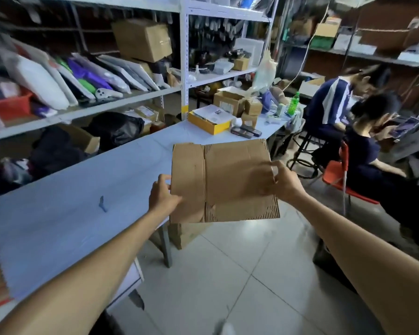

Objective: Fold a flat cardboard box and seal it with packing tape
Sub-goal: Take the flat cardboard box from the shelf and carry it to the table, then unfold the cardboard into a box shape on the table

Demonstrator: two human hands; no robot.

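White metal shelving, blue table, tiled floor

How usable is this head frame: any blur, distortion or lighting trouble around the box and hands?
Head view: the wide-angle lens bows the shelves; motion blur smears the right hand over the flat cardboard box, while the left hand is sharper; seated people at right are soft; lighting is even, without glare on the cardboard.

Pale table: small blue object near middle; yellow box, cardboard boxes, green bottle far end.
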